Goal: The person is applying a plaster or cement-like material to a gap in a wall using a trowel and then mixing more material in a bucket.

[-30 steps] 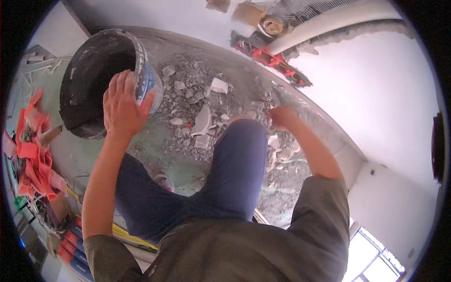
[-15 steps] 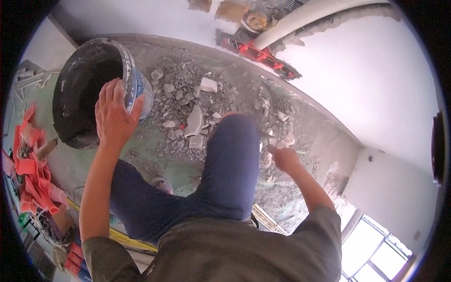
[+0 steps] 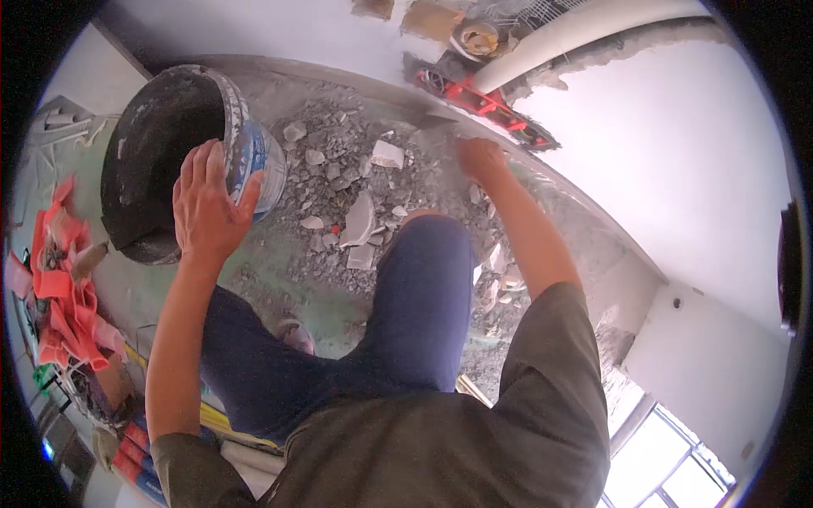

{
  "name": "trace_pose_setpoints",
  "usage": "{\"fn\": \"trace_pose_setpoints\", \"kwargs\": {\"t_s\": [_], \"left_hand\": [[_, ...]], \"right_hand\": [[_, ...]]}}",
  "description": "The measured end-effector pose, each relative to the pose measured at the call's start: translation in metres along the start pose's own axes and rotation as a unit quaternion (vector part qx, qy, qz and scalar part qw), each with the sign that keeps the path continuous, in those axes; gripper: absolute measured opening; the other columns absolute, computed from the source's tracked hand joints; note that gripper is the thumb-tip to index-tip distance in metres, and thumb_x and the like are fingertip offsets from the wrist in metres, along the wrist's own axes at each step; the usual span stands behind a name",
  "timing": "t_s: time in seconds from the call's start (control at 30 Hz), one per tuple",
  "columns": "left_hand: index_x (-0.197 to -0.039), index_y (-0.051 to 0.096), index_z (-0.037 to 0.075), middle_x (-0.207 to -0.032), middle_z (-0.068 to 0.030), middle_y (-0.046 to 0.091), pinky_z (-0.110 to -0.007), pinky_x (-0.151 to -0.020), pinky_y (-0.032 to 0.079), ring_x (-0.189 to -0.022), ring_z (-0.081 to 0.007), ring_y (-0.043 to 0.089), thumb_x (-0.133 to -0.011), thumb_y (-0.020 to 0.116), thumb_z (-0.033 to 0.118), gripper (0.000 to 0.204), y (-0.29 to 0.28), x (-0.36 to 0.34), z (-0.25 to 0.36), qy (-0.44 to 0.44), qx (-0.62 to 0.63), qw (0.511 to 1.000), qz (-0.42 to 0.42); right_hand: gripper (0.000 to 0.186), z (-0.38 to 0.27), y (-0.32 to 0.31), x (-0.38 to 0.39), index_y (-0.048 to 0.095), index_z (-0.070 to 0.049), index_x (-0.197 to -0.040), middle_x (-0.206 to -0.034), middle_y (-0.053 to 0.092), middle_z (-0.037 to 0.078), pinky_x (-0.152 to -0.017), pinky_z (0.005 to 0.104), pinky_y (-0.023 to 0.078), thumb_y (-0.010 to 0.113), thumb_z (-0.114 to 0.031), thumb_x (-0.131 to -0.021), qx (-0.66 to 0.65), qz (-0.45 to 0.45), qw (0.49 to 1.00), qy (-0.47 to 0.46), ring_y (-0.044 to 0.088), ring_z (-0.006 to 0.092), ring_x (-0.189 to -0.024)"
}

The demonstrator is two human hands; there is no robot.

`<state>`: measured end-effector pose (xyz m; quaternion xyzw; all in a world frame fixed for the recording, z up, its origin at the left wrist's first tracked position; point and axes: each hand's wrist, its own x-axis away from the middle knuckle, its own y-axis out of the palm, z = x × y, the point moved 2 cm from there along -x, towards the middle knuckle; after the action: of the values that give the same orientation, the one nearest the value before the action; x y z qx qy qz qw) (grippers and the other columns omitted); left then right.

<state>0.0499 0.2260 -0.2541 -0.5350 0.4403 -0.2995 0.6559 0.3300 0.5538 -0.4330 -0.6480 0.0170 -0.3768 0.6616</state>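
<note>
My left hand (image 3: 207, 203) is closed over the rim of a large bucket (image 3: 267, 173), fingers inside and thumb on the outer wall. The bucket leans with its dark, crusted mouth toward me; its outside is blue and white. My right hand (image 3: 483, 159) is closed around the handle of a trowel (image 3: 435, 121), whose grey blade reaches left along the foot of the wall. Between the hands lies a heap of grey rubble (image 3: 339, 173) with pale broken chunks, among them a white block (image 3: 388, 154) and a long slab piece (image 3: 359, 218).
A red metal frame (image 3: 487, 102) sits in a wall recess beside a thick white pipe (image 3: 584, 34). Torn pink-red sheeting (image 3: 63, 288) lies at far left. My bent knee (image 3: 428, 279) rises beside the rubble. A window (image 3: 669, 457) shows at lower right.
My right hand has swung forward with the trowel, from beside my knee to the wall's foot. My left hand keeps its hold on the bucket. The whole view has shifted slightly.
</note>
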Motion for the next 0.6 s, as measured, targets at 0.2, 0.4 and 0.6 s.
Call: {"fn": "trace_pose_setpoints", "kwargs": {"t_s": [0.2, 0.4, 0.6], "left_hand": [[-0.126, 0.048, 0.000, -0.129, -0.0169, 0.052, -0.045, -0.100, 0.039, -0.123, -0.0352, 0.046, -0.086, 0.062, 0.040, 0.058, 0.003, 0.001, -0.005, -0.013, -0.005, 1.000, -0.006], [-0.127, 0.048, 0.000, -0.129, -0.0171, 0.052, -0.045, -0.100, 0.039, -0.123, -0.0356, 0.046, -0.085, 0.063, 0.040, 0.059, -0.003, 0.003, 0.000, -0.012, -0.018, 1.000, -0.015], [-0.127, 0.049, -0.001, -0.129, -0.0173, 0.053, -0.045, -0.099, 0.040, -0.123, -0.0357, 0.047, -0.086, 0.064, 0.039, 0.060, 0.005, 0.001, -0.002, -0.001, -0.020, 1.000, -0.010]], "right_hand": [[0.022, -0.022, 0.009, 0.080, 0.068, -0.008, -0.098, -0.095, 0.069, 0.018, -0.076, 0.0476, 0.056, 0.057, -0.013, -0.079, -0.094, -0.064, 0.993, 0.041, 0.068, 0.0359, -0.089], [0.021, -0.003, -0.035, 0.092, 0.069, -0.010, -0.097, -0.097, 0.069, 0.019, -0.078, 0.0473, 0.055, 0.057, -0.013, -0.080, -0.081, -0.054, 0.994, 0.041, 0.068, 0.0364, -0.091], [0.024, 0.007, -0.012, 0.021, 0.068, -0.013, -0.102, -0.098, 0.069, 0.017, -0.077, 0.0466, 0.055, 0.056, -0.012, -0.081, -0.061, -0.017, 0.996, 0.059, 0.068, 0.0353, -0.093]]}}
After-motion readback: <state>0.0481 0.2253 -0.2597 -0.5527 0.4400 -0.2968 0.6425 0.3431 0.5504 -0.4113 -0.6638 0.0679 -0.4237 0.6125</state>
